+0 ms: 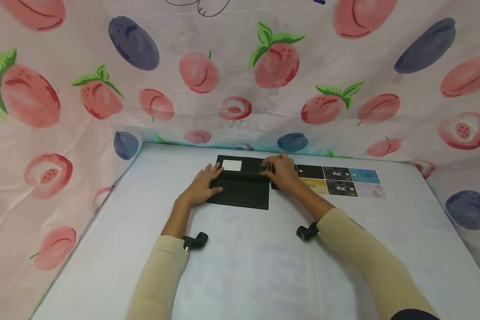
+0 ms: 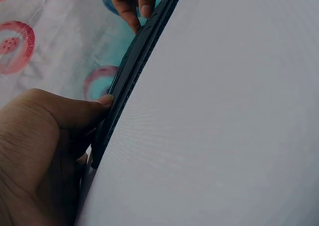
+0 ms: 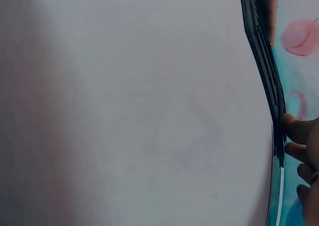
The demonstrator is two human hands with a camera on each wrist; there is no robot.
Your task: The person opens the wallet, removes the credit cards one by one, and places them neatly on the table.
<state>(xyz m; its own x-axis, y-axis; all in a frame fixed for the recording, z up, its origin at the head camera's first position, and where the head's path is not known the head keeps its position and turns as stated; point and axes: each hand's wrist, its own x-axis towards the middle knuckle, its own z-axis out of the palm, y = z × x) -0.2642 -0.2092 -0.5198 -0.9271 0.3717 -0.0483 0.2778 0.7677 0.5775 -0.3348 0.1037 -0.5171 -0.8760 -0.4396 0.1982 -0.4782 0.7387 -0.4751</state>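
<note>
A black wallet [image 1: 240, 191] lies unfolded near the far side of the table, a white card [image 1: 232, 165] in its upper left part. My left hand [image 1: 200, 186] rests on the wallet's left side with fingers spread, and its thumb [image 2: 84, 110] presses the near part. At the upper right edge, my right hand [image 1: 283, 172] pinches the wallet between thumb and bent fingers. Whether a card is also between those fingertips cannot be told. In the right wrist view the wallet [image 3: 264, 71] appears nearly edge-on, with the right thumb [image 3: 299, 130] against it.
Right of the wallet, several cards lie in two rows, including a blue card [image 1: 365, 176], a pink card [image 1: 370, 190], black Vip cards [image 1: 342, 188] and a gold card [image 1: 315, 185] partly behind the right hand. A fruit-patterned cloth [image 1: 236, 66] hangs behind the white table [image 1: 240, 266].
</note>
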